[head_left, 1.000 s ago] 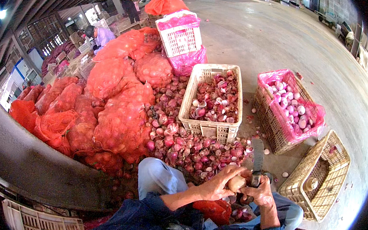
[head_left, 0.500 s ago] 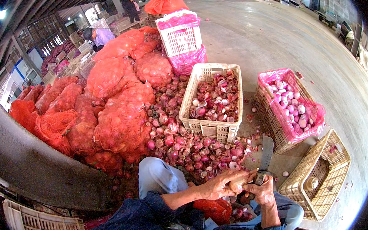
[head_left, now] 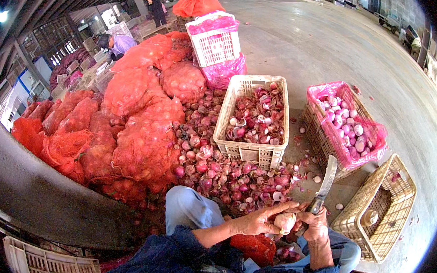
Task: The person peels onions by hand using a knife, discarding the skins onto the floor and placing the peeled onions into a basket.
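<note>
Between my hands, above my lap, is a pale onion (head_left: 284, 223). The fingers of my left hand (head_left: 259, 222) are closed round it from the left. My right hand (head_left: 316, 226) grips the dark handle of a knife (head_left: 327, 180), its broad blade pointing up and away from me. The right fingers sit close beside the onion; whether they touch it I cannot tell. In front of my knees lies a heap of red onions (head_left: 225, 181) mixed with loose skins. A red mesh bag (head_left: 254, 248) lies between my legs under my hands.
A cream crate of onion skins (head_left: 249, 148) stands ahead. To its right is a pink-lined crate of peeled onions (head_left: 331, 154), with a tipped crate (head_left: 397, 217) nearer me. Full red mesh sacks (head_left: 148, 135) pile up on the left. Two people are in the far left background.
The knife has turned, its blade now leaning right and showing its broad side. The onion is more in view between my hands, and the right hand has shifted slightly.
</note>
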